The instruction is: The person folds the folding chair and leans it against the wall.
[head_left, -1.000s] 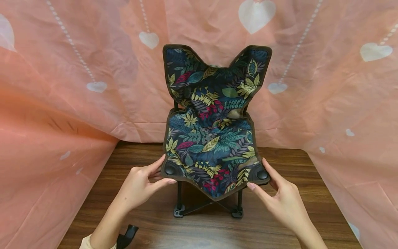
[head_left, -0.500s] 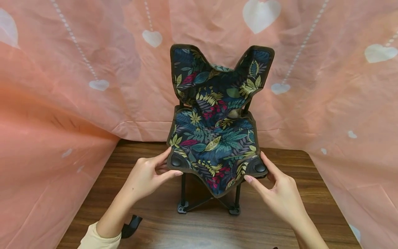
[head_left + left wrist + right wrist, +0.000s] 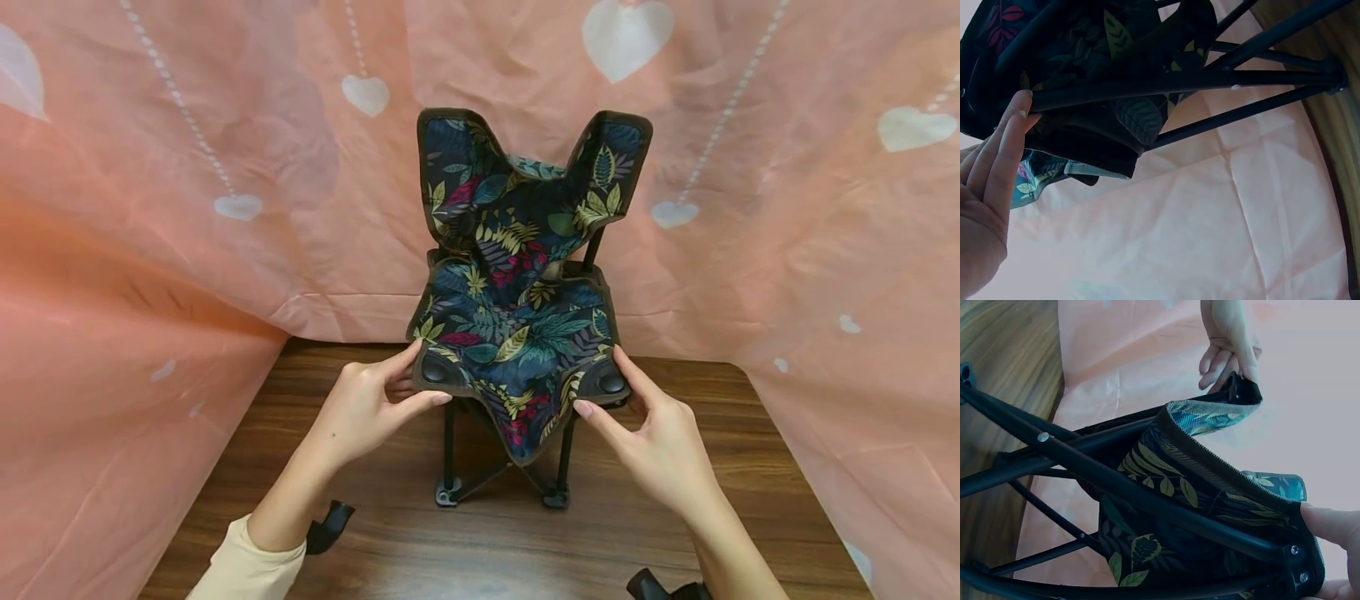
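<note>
Both hands are on it: the left hand (image 3: 367, 410) and the right hand (image 3: 662, 442) each pinch a front corner of the folding chair (image 3: 528, 337), thumb at the front edge, other fingers round the side and under. The chair stands upright on the wood-grain surface (image 3: 480, 554), back toward the peach curtain (image 3: 300, 242). Why the corners? Probably because the tubes (image 3: 1241, 78) end there, so a matched grip would control how far the frame spreads while keeping things level.

And what a looker: dark navy fabric, leaves in yellow, teal and magenta, brown piping all round. The seat sags mid-span, its front flap drooping to a point, which suggests slack cloth. The backrest rises in two peaks, and crossed black legs run down to grey-black feet (image 3: 447, 493).
</note>
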Motion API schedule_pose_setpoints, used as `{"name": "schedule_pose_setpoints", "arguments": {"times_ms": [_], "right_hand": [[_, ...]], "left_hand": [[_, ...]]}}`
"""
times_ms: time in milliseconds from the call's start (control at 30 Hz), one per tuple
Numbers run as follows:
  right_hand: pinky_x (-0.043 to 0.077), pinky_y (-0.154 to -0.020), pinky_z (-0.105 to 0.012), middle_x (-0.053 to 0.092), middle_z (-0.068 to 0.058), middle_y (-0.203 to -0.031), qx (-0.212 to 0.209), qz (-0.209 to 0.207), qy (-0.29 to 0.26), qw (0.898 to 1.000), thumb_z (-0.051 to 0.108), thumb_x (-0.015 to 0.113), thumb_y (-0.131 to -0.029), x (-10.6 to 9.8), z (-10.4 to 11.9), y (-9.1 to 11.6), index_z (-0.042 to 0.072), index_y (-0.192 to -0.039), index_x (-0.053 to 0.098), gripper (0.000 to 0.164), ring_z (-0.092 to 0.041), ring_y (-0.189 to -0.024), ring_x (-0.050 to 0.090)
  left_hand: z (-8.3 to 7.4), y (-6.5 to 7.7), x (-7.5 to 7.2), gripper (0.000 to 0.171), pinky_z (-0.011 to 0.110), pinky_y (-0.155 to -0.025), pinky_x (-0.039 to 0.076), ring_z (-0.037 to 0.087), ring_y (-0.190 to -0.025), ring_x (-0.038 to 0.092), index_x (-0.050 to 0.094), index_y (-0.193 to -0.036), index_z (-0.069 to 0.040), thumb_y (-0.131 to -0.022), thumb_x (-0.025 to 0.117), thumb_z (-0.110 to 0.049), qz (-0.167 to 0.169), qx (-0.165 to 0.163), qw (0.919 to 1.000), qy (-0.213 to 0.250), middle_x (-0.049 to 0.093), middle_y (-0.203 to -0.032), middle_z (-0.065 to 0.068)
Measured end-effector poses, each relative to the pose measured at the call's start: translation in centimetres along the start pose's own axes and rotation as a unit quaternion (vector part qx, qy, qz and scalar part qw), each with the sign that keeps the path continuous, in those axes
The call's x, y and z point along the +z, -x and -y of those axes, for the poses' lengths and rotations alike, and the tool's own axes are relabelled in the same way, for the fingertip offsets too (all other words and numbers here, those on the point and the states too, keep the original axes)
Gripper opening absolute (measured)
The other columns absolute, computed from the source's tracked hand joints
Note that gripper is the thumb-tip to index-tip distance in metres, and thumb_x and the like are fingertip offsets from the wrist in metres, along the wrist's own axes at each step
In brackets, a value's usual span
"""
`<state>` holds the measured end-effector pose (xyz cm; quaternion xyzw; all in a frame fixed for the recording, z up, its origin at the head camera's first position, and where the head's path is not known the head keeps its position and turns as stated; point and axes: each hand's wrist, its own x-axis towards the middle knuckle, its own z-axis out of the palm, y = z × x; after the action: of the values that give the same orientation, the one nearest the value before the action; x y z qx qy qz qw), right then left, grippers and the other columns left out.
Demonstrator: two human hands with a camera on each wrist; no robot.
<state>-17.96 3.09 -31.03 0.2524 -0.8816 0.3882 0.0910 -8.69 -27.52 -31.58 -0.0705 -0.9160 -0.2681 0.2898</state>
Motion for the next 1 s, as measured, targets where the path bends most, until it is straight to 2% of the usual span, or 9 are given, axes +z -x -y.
{"name": "schedule_pose_setpoints", "arguments": {"times_ms": [33,133,233,333,467,633,733,833,1000], "right_hand": [[0.031,-0.047,-0.023,0.063,-0.005,-0.071,0.001,0.001,0.002,1.000,0.043,0.073,-0.084,0.0,0.2,-0.1,0.021,-0.150,0.038,0.077,-0.004,-0.051,0.034],[0.033,-0.047,-0.023,0.071,-0.006,-0.083,-0.002,0.003,0.000,1.000,0.043,0.073,-0.085,0.0,0.7,-0.2,0.020,-0.150,0.038,0.077,-0.005,-0.051,0.036],[0.033,-0.045,-0.023,0.069,-0.005,-0.078,0.000,0.002,-0.002,1.000,0.043,0.073,-0.085,0.0,1.3,-0.3,0.019,-0.150,0.038,0.077,-0.005,-0.048,0.035],[0.032,-0.043,-0.024,0.057,-0.002,-0.065,0.002,0.001,-0.003,1.000,0.043,0.072,-0.085,-0.1,1.7,-0.5,0.019,-0.150,0.038,0.077,-0.004,-0.045,0.031],[0.032,-0.042,-0.024,0.051,0.000,-0.061,0.004,-0.001,-0.005,1.000,0.043,0.072,-0.085,-0.1,2.2,-0.5,0.020,-0.150,0.038,0.077,-0.005,-0.045,0.030],[0.033,-0.043,-0.024,0.064,-0.006,-0.072,0.006,0.001,-0.015,1.000,0.044,0.072,-0.086,0.0,2.3,-0.8,0.021,-0.150,0.038,0.076,-0.006,-0.047,0.035],[0.034,-0.045,-0.024,0.073,-0.011,-0.088,0.002,0.002,-0.024,1.000,0.043,0.072,-0.086,0.1,2.4,-1.1,0.019,-0.149,0.039,0.075,-0.007,-0.051,0.043],[0.036,-0.047,-0.024,0.074,-0.014,-0.101,-0.002,0.005,-0.037,0.999,0.041,0.073,-0.086,0.2,2.6,-1.4,0.016,-0.148,0.040,0.075,-0.008,-0.060,0.052],[0.039,-0.050,-0.023,0.074,-0.015,-0.105,-0.005,0.012,-0.052,0.999,0.041,0.072,-0.086,0.3,2.8,-1.9,0.015,-0.149,0.040,0.075,-0.012,-0.073,0.061]], "left_hand": [[-0.1,-0.1,0.0,0.070,0.028,-0.070,0.060,0.013,-0.082,0.074,0.058,-0.132,0.000,-0.077,0.081,-0.036,0.001,-0.006,1.0000,0.001,0.069,-0.111,0.020],[-0.4,-0.4,-0.1,0.070,0.029,-0.070,0.061,0.013,-0.081,0.074,0.058,-0.133,-0.002,-0.078,0.080,-0.037,0.004,-0.017,0.9998,0.003,0.069,-0.113,0.020],[-0.6,-0.7,-0.2,0.069,0.028,-0.069,0.060,0.012,-0.078,0.074,0.058,-0.133,-0.002,-0.078,0.079,-0.038,0.005,-0.017,0.9998,-0.001,0.072,-0.107,0.018],[-0.8,-0.8,-0.2,0.069,0.028,-0.068,0.060,0.011,-0.077,0.074,0.058,-0.133,-0.001,-0.079,0.079,-0.038,0.004,-0.015,0.9999,0.001,0.074,-0.102,0.016],[-1.0,-1.0,-0.3,0.069,0.027,-0.068,0.060,0.010,-0.076,0.074,0.057,-0.134,-0.002,-0.079,0.078,-0.039,0.002,-0.016,0.9998,0.011,0.076,-0.094,0.013],[-0.9,-1.4,-0.1,0.069,0.024,-0.065,0.060,0.007,-0.072,0.073,0.057,-0.134,-0.003,-0.079,0.079,-0.038,-0.006,-0.021,0.9990,0.039,0.076,-0.084,0.008],[-0.8,-1.6,0.0,0.068,0.021,-0.064,0.059,0.007,-0.072,0.073,0.058,-0.132,-0.003,-0.077,0.082,-0.034,-0.011,-0.033,0.9959,0.084,0.076,-0.091,0.013],[-0.6,-1.8,0.1,0.066,0.020,-0.064,0.059,0.009,-0.075,0.073,0.059,-0.132,-0.006,-0.076,0.083,-0.032,-0.013,-0.053,0.9906,0.126,0.072,-0.105,0.017],[-0.4,-2.2,0.2,0.068,0.020,-0.066,0.059,0.011,-0.080,0.074,0.059,-0.133,-0.008,-0.075,0.083,-0.034,-0.007,-0.088,0.9830,0.161,0.069,-0.115,0.017]]}}
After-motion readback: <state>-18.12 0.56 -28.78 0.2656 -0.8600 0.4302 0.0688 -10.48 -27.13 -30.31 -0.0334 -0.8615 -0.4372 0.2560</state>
